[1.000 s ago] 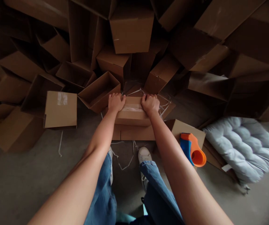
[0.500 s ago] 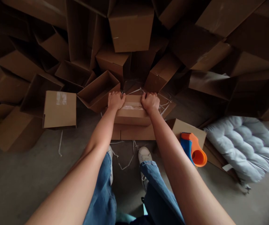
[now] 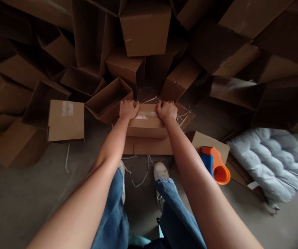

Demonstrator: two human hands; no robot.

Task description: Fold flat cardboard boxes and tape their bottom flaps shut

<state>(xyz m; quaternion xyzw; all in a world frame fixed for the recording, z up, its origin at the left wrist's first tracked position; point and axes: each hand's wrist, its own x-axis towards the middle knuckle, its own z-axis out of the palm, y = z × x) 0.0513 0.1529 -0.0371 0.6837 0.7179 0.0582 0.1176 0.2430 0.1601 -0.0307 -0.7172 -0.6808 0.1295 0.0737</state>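
Observation:
A taped cardboard box [image 3: 146, 121] lies in front of my feet, with a strip of clear tape along its top. It rests on another piece of cardboard [image 3: 151, 146], whose near side shows below it. My left hand [image 3: 128, 110] grips the box's top near the left end, fingers curled over the far edge. Near the right end, my right hand [image 3: 167, 111] holds it in the same way, the fingertips hidden behind the edge. White string [image 3: 151, 100] shows behind the box, and more of it trails on the floor by my shoes.
An orange and blue tape dispenser [image 3: 220, 169] sits right of my right forearm, beside a cardboard piece [image 3: 208, 143]. Farther right lies a grey tufted cushion [image 3: 270, 159]. A taped box [image 3: 66, 124] stands at left. Many cardboard boxes [image 3: 146, 33] are heaped across the back.

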